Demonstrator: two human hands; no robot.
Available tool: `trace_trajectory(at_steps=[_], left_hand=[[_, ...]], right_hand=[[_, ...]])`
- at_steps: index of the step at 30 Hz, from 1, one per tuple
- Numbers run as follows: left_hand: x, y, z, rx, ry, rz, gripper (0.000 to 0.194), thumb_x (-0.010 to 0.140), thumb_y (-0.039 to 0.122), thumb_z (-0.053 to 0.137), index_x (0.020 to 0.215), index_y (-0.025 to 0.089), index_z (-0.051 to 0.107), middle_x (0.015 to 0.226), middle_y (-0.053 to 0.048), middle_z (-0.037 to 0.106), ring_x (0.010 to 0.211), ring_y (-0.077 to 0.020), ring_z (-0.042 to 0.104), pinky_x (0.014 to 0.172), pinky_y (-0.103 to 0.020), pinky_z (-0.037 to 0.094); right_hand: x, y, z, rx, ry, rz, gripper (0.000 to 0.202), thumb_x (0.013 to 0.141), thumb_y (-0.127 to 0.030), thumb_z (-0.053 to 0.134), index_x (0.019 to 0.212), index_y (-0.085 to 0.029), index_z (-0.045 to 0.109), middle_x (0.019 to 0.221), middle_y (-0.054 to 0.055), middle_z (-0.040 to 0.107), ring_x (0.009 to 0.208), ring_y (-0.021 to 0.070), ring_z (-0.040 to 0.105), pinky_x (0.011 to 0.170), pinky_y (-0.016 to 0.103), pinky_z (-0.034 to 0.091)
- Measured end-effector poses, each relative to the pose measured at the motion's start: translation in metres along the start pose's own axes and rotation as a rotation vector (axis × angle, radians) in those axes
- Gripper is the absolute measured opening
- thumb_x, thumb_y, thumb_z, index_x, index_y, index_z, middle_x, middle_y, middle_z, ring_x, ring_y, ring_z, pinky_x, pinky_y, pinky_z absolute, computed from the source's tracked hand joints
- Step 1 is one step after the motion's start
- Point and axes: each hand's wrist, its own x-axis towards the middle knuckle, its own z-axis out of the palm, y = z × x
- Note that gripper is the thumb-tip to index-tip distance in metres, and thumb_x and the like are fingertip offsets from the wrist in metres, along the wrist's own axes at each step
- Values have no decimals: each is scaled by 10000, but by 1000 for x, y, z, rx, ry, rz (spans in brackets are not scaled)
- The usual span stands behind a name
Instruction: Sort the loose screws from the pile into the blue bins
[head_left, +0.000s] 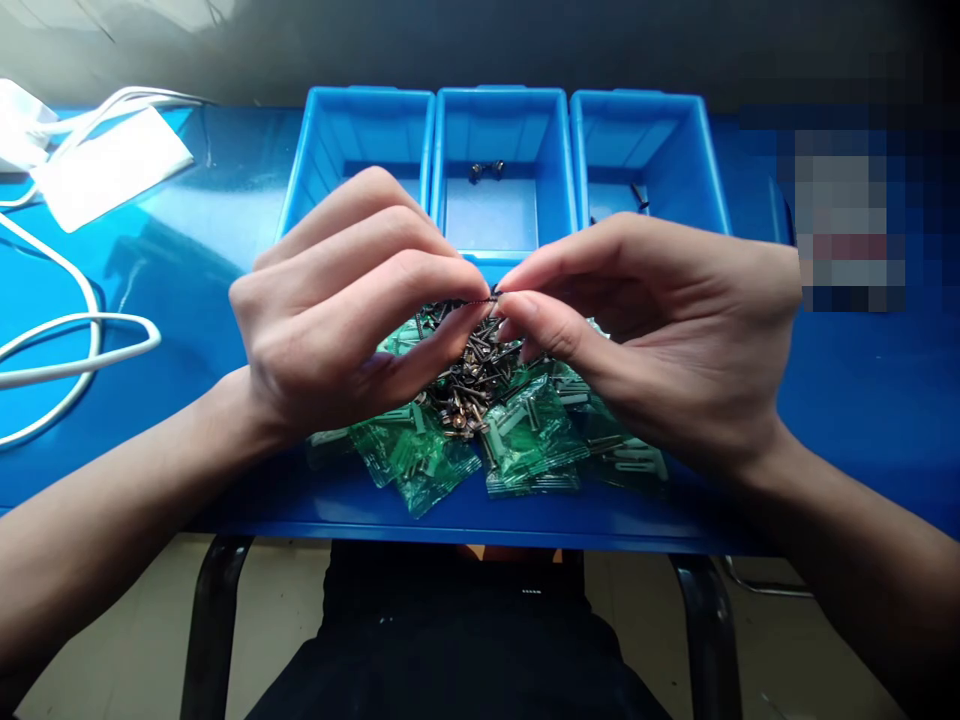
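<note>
My left hand (352,300) and my right hand (652,330) meet at the fingertips above a pile of dark metal screws (469,385). Between the two pinches is a thin dark screw (491,298), largely covered by the fingers. Thumb and index finger are pressed together on each hand. Green clear packets (532,430) with pale pieces and screws inside lie around the loose pile, partly under my hands.
Behind my hands stand three blue bins: the left bin (370,97), the middle bin (501,97) with a few small dark parts, and the right bin (637,102). A white cable (94,320) and white objects lie at left on the blue table (247,505).
</note>
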Motion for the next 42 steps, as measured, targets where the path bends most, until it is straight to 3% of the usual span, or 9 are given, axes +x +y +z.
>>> trace_trajectory(at_steps=[5, 10, 13, 17, 23, 27, 32, 37, 42], left_hand=[[-2, -2, -3, 7, -22, 5, 324, 968, 419, 770, 1171, 182, 683, 1025, -74, 742, 906, -239, 706, 775, -440, 634], [-2, 0, -3, 19, -27, -1, 265, 991, 364, 740, 1147, 160, 673, 1013, -67, 734, 911, -225, 694, 773, -427, 627], [-2, 0, -2, 20, -23, 0, 229, 955, 256, 767, 1143, 162, 677, 1002, -67, 732, 904, -222, 688, 779, -416, 619], [-2, -1, -2, 15, 1, 17, 257, 951, 295, 777, 1150, 162, 683, 994, -84, 739, 898, -234, 693, 779, -424, 623], [-3, -3, -2, 25, -7, 14, 300, 962, 380, 779, 1160, 176, 682, 1004, -56, 730, 886, -221, 696, 775, -408, 625], [-3, -2, -2, 3, -5, 18, 291, 951, 343, 788, 1156, 158, 697, 1006, -81, 734, 911, -240, 714, 795, -415, 621], [-3, -1, -3, 25, -30, -44, 223, 1008, 361, 711, 1183, 232, 664, 1028, -28, 721, 929, -222, 716, 812, -414, 633], [-2, -2, 0, 19, 14, 39, 240, 943, 235, 764, 1151, 146, 684, 972, -80, 734, 862, -230, 695, 749, -418, 625], [-3, 0, -1, 58, -5, -13, 235, 969, 285, 753, 1170, 214, 654, 994, -35, 735, 880, -206, 693, 777, -391, 631]], right_hand=[[0, 0, -1, 55, -23, 21, 246, 919, -106, 727, 1098, -272, 699, 1099, -7, 725, 1067, 184, 752, 858, 366, 719], [0, 1, -1, -12, 1, -9, 229, 887, -70, 742, 1012, -259, 771, 895, -13, 769, 758, 155, 752, 648, 307, 692], [0, -1, -1, -51, 10, 16, 241, 873, -56, 738, 987, -268, 747, 946, -11, 761, 833, 167, 745, 665, 344, 690], [0, -1, 0, 48, -11, -4, 253, 883, -52, 712, 1013, -268, 736, 1014, 10, 741, 931, 194, 741, 626, 351, 673], [0, 0, -2, -29, 20, 9, 203, 918, -116, 728, 997, -299, 765, 908, -36, 757, 781, 140, 739, 665, 330, 695], [0, -3, -3, -27, 9, 32, 259, 915, -94, 712, 1058, -309, 726, 1079, -23, 738, 1024, 170, 750, 709, 345, 692], [0, 0, -2, 9, -2, -15, 203, 914, -86, 728, 1019, -254, 769, 926, -25, 767, 802, 132, 748, 688, 301, 688], [1, 0, -1, 23, 10, 2, 278, 905, -57, 715, 1071, -278, 737, 1085, -11, 750, 1038, 173, 753, 797, 348, 716], [2, 1, -3, -10, -6, -23, 181, 926, -89, 723, 1002, -248, 767, 863, -27, 757, 734, 117, 738, 626, 274, 668]])
